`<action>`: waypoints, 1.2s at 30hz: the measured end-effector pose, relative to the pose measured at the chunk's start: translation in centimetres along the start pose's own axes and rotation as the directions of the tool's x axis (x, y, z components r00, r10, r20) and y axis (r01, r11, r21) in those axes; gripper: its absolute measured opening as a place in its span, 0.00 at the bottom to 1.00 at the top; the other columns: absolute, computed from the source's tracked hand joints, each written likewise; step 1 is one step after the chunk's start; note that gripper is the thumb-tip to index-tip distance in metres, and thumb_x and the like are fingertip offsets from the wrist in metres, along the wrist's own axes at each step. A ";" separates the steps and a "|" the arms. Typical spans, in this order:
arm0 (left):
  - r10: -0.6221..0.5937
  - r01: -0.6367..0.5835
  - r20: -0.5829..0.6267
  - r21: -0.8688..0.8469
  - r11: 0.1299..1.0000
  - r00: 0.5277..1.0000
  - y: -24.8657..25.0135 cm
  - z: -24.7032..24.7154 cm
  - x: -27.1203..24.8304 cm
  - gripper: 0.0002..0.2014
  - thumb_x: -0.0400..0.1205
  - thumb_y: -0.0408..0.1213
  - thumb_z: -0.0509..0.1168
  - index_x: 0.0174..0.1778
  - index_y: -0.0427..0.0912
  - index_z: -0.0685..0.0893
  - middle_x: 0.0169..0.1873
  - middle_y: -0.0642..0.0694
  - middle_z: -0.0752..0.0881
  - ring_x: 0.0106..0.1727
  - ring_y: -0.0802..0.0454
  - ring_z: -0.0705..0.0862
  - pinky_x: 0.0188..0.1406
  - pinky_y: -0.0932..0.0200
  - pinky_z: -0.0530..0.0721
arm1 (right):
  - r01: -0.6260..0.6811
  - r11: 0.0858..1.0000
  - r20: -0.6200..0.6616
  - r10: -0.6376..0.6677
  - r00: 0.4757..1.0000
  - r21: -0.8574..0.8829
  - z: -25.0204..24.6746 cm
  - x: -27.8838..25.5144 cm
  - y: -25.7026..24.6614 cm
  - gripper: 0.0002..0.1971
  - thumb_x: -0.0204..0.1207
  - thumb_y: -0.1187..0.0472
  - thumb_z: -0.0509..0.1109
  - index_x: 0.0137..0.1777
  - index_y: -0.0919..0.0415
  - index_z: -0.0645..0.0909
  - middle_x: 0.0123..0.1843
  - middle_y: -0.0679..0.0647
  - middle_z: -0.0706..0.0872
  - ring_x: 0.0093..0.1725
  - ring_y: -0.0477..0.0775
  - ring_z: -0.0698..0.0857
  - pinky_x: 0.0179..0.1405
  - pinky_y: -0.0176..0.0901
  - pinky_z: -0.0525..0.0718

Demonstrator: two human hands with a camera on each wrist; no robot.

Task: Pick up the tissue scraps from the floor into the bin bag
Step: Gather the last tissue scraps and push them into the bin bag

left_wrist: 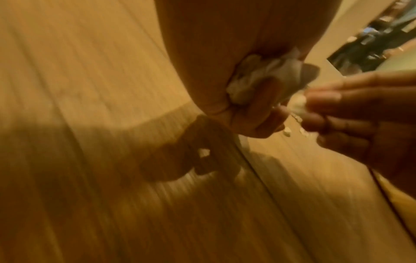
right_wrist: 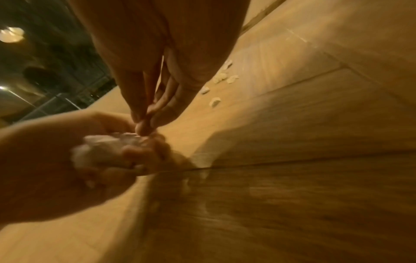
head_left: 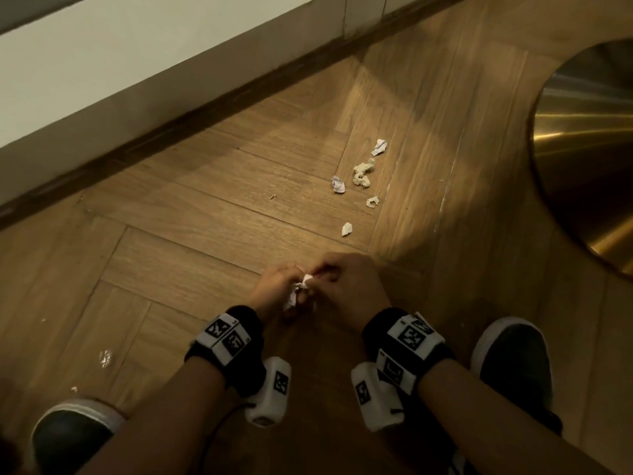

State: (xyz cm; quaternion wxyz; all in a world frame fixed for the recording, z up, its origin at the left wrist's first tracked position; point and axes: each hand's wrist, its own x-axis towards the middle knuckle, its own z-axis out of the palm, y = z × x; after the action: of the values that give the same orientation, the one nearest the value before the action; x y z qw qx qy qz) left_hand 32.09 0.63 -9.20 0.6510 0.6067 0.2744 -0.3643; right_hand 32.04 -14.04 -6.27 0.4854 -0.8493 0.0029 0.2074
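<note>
- Our left hand point(head_left: 274, 289) curls its grip around a crumpled white tissue wad point(head_left: 297, 292).
- Our right hand point(head_left: 346, 286) pinches a small scrap against it.
- Five more white tissue scraps point(head_left: 363, 173) lie beyond on the herringbone wooden floor point(head_left: 205, 207).

An indoor room, perhaps a home or lounge, is being suggested by a herringbone wooden floor point(head_left: 205, 217), a dark skirting board point(head_left: 191, 113) under a pale wall point(head_left: 137, 56) and a round brass base point(head_left: 589, 159), all being lit warmly.
</note>
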 end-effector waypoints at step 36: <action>0.251 -0.222 -0.340 0.121 0.968 0.906 6.9 4.8 5.1 0.10 0.77 0.35 0.64 0.29 0.43 0.76 0.26 0.46 0.79 0.29 0.48 0.79 0.30 0.56 0.78 | 0.102 0.987 0.050 -0.108 0.993 0.124 -5.6 6.3 -0.3 0.07 0.69 0.73 0.74 0.44 0.65 0.89 0.36 0.56 0.90 0.33 0.47 0.86 0.40 0.40 0.86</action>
State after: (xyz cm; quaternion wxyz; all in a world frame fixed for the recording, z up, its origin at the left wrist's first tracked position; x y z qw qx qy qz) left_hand 40.23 -4.80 -8.64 0.6058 0.7163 0.2965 -0.1786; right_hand 39.86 -17.30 -5.82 0.5462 -0.8111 -0.0429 0.2049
